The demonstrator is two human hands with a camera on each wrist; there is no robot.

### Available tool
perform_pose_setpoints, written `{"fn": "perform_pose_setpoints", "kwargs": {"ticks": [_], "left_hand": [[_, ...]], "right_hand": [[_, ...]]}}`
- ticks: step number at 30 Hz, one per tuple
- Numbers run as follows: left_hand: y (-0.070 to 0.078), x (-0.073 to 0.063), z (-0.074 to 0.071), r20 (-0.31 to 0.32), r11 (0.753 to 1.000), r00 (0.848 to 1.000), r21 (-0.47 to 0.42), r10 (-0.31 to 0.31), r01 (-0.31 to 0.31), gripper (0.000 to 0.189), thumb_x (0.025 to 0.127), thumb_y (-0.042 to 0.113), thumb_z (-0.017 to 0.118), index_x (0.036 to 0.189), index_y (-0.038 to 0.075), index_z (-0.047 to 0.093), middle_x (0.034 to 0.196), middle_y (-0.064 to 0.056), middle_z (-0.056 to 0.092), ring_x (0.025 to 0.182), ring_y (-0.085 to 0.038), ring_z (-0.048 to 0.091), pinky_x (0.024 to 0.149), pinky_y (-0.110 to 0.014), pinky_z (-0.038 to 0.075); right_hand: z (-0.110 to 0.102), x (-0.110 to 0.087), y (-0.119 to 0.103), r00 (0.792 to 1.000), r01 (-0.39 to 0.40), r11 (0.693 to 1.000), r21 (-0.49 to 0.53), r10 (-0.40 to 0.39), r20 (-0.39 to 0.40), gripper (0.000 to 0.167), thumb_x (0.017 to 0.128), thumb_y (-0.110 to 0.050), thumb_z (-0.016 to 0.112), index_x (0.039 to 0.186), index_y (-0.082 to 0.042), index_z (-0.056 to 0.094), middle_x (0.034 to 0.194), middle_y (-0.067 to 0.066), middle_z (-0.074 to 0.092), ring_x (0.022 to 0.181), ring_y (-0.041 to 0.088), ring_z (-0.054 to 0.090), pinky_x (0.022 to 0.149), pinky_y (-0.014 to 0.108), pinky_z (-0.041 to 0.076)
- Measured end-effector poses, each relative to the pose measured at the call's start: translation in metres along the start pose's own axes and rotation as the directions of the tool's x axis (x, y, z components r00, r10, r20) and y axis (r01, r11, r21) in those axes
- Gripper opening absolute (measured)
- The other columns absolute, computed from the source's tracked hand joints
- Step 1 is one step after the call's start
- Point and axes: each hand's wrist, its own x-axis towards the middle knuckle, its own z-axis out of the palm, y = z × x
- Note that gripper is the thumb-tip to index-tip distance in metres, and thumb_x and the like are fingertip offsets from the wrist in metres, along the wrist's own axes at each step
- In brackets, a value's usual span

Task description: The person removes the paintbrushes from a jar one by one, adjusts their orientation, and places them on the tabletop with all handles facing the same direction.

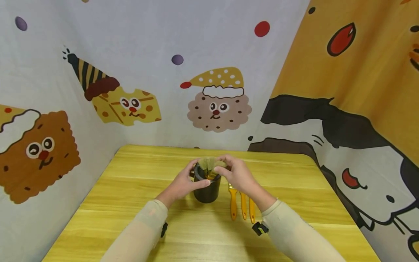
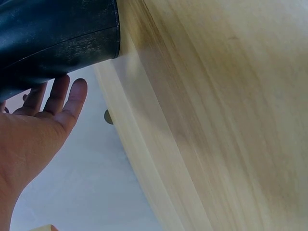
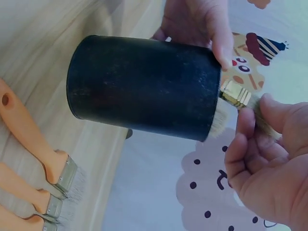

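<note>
Black and slightly scuffed, the pot (image 1: 207, 193) stands upright at the wooden table (image 1: 114, 218), in front of the person. I can see the left hand (image 1: 183, 185) curved around its left side, thumb lapped at the rim, holding it. At the right of the pot's mouth, the right hand (image 1: 239, 174) pinches the bristle end of a brush (image 3: 236, 94) between thumb and fingers; its metal band is just outside the rim, and its handle seems to run down into the pot.

To my eye the work is partway along. Beside that brush, a fan of pale bristles (image 1: 205, 163) rises from the pot's mouth, so at least one more looks to be inside, though I can't count how many. Three brushes (image 1: 233, 205) lie outside, to the pot's right and a little nearer the person, handles toward the person, not yet handled by either hand.

The right forearm (image 1: 262, 198) hangs above those three and partly covers them. The pot's mouth looks crowded, so bristles could snag there. Behind the pot hangs a pale cloth (image 1: 140, 29) printed with cartoon snacks.
</note>
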Motion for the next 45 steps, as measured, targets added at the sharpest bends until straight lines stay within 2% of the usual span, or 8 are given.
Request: {"fn": "perform_pose_setpoints", "kwargs": {"ticks": [4, 7, 15, 20, 26, 31, 36, 45], "left_hand": [[0.0, 0.0, -0.001, 0.004, 1.0, 1.0, -0.017, 0.006, -0.006, 0.089, 0.085, 0.058, 0.088, 0.157, 0.053, 0.037, 0.148, 0.0, 0.055, 0.134, -0.028, 0.055, 0.106, -0.055, 0.052], [-0.001, 0.0, 0.0, 0.005, 1.0, 1.0, -0.026, 0.006, -0.005, 0.089, 0.084, 0.058, 0.088, 0.157, 0.053, 0.037, 0.149, 0.001, 0.055, 0.133, -0.026, 0.055, 0.107, -0.055, 0.052], [0.001, -0.001, 0.0, -0.012, 1.0, 0.999, -0.001, -0.03, 0.03, 0.095, 0.081, 0.063, 0.089, 0.159, 0.054, 0.034, 0.154, -0.002, 0.053, 0.139, -0.028, 0.054, 0.11, -0.058, 0.05], [0.002, -0.001, 0.0, -0.019, 0.999, 0.999, 0.011, -0.038, 0.038, 0.097, 0.08, 0.064, 0.089, 0.159, 0.055, 0.033, 0.156, -0.004, 0.05, 0.141, -0.03, 0.053, 0.11, -0.059, 0.05], [0.001, -0.001, 0.0, -0.007, 1.0, 1.0, -0.003, -0.017, 0.017, 0.101, 0.082, 0.061, 0.089, 0.164, 0.047, 0.032, 0.156, -0.004, 0.051, 0.139, -0.03, 0.054, 0.108, -0.057, 0.051], [0.0, -0.002, 0.0, -0.011, 1.0, 1.0, -0.005, -0.024, 0.024, 0.099, 0.083, 0.06, 0.089, 0.164, 0.048, 0.033, 0.155, -0.003, 0.051, 0.136, -0.029, 0.056, 0.106, -0.056, 0.052], [0.0, -0.002, 0.001, -0.014, 1.0, 1.0, -0.015, -0.016, 0.016, 0.094, 0.083, 0.058, 0.089, 0.16, 0.052, 0.035, 0.152, -0.002, 0.054, 0.135, -0.029, 0.057, 0.106, -0.057, 0.053], [0.001, -0.002, 0.0, -0.002, 1.0, 1.0, -0.017, -0.005, 0.005, 0.09, 0.084, 0.057, 0.089, 0.156, 0.055, 0.036, 0.149, 0.002, 0.056, 0.132, -0.028, 0.057, 0.105, -0.055, 0.053]], "right_hand": [[-0.007, 0.001, 0.001, 0.999, -0.045, 0.996, 0.081, 0.046, -0.005, 0.035, 0.104, -0.027, 0.073, 0.137, -0.016, 0.066, 0.068, -0.001, 0.05, 0.058, 0.015, 0.045, 0.056, 0.027, 0.042], [-0.012, 0.001, 0.003, 0.998, -0.05, 0.991, 0.126, 0.052, -0.019, 0.035, 0.104, -0.025, 0.073, 0.137, -0.015, 0.065, 0.065, -0.002, 0.047, 0.063, 0.014, 0.053, 0.06, 0.027, 0.045], [-0.038, 0.0, 0.006, 0.993, -0.024, 0.983, 0.183, 0.045, -0.111, 0.035, 0.104, -0.02, 0.073, 0.137, -0.011, 0.065, 0.083, 0.005, 0.072, 0.073, 0.017, 0.059, 0.067, 0.028, 0.048], [-0.068, -0.007, 0.008, 0.979, -0.054, 0.962, 0.269, 0.104, -0.177, 0.042, 0.105, -0.026, 0.072, 0.141, -0.007, 0.061, 0.093, -0.011, 0.076, 0.089, 0.016, 0.066, 0.08, 0.025, 0.055], [-0.097, -0.017, 0.021, 0.962, -0.058, 0.934, 0.351, 0.147, -0.231, 0.045, 0.107, -0.025, 0.068, 0.141, 0.002, 0.056, 0.097, -0.021, 0.075, 0.084, 0.008, 0.062, 0.08, 0.021, 0.055], [-0.111, -0.025, 0.044, 0.952, -0.175, 0.94, 0.293, 0.238, -0.194, 0.051, 0.107, -0.031, 0.068, 0.144, 0.001, 0.054, 0.102, -0.019, 0.074, 0.091, 0.006, 0.065, 0.082, 0.021, 0.056], [-0.117, -0.029, 0.075, 0.933, -0.304, 0.929, 0.211, 0.336, -0.133, 0.056, 0.108, -0.038, 0.067, 0.149, -0.002, 0.053, 0.116, -0.004, 0.077, 0.094, 0.008, 0.066, 0.082, 0.025, 0.056], [-0.117, -0.032, 0.13, 0.892, -0.45, 0.887, 0.101, 0.453, -0.004, 0.066, 0.105, -0.051, 0.067, 0.149, -0.004, 0.053, 0.119, 0.008, 0.075, 0.1, 0.029, 0.062, 0.083, 0.036, 0.052]]}}
